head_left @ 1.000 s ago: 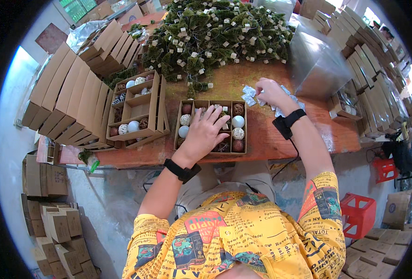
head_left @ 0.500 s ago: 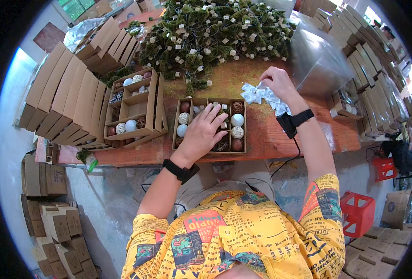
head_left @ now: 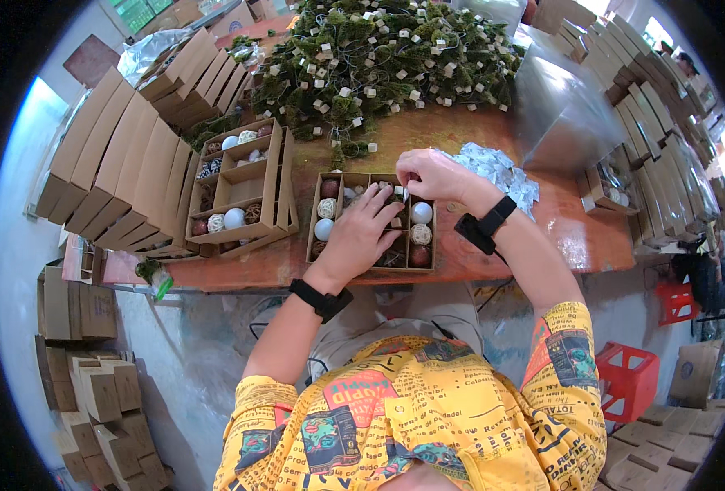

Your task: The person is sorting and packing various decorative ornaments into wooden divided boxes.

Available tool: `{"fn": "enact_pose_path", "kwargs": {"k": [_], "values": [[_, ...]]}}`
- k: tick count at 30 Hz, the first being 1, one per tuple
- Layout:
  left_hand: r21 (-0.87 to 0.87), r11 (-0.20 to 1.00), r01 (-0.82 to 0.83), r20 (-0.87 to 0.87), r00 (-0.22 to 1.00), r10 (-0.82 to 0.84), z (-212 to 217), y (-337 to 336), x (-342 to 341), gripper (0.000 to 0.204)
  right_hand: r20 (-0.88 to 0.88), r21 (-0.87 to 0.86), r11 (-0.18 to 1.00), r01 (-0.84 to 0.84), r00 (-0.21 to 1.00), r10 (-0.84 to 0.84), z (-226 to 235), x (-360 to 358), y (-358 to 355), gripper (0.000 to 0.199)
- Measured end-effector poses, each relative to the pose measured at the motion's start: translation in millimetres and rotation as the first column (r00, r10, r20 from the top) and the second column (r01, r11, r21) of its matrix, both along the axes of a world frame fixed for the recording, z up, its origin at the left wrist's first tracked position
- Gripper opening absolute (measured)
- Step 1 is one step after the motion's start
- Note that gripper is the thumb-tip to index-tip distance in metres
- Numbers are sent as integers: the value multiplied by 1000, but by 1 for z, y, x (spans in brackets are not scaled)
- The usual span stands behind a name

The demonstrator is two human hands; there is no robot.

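A divided cardboard box (head_left: 435, 239) lies before me on the table. In its side compartments are brown, white and woven balls, among them a smooth white ball (head_left: 420, 213). My left hand (head_left: 361, 231) rests palm down across the middle compartments, fingers spread, hiding most of what is under it. At the box's far right corner, my right hand (head_left: 434, 174) is closed in a pinch. A pale edge of what looks like a small white packet shows beneath its fingertips. A heap of white packets (head_left: 505, 173) lies to the right of that hand.
A large pile of green mossy pieces with pale cubes (head_left: 379, 65) covers the table's far side. Left of my box stand another filled divided box (head_left: 240, 190) and a row of cardboard boxes (head_left: 105, 155). A clear plastic-wrapped block (head_left: 567, 106) sits at the right.
My right hand has moved left and nearer, from the packet heap to the far right corner of the box. My left hand stays on the box.
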State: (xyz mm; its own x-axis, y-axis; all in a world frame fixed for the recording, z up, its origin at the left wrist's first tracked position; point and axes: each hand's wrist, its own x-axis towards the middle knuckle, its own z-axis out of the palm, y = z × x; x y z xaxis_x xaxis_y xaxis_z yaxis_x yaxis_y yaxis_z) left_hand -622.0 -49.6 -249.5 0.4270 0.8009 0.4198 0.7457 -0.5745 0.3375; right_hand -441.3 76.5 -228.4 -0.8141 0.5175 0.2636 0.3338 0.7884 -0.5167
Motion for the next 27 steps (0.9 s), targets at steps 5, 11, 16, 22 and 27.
{"fn": "enact_pose_path", "kwargs": {"k": [5, 11, 16, 22, 27], "values": [[80, 997, -5, -152, 988, 18, 3, 3, -1, 42, 80, 12, 1000, -17, 997, 16, 5, -8, 2, 7], [87, 996, -11, -340, 940, 40, 8, 12, 6, 40, 143, 90, 994, -69, 988, 56, 0, -5, 4, 11], [142, 989, -33, -286, 956, 73, 3, 11, 5, 38, 223, 150, 987, -58, 975, 24, 1, -8, -2, 10], [74, 997, -36, -252, 966, 53, -2, 12, 6, 38, 214, 250, 968, -20, 976, -35, -4, -9, -7, 6], [111, 993, -36, -240, 969, 61, 0, 9, 5, 40, 107, 387, 922, 30, 991, -77, 3, -3, -12, 6]]}}
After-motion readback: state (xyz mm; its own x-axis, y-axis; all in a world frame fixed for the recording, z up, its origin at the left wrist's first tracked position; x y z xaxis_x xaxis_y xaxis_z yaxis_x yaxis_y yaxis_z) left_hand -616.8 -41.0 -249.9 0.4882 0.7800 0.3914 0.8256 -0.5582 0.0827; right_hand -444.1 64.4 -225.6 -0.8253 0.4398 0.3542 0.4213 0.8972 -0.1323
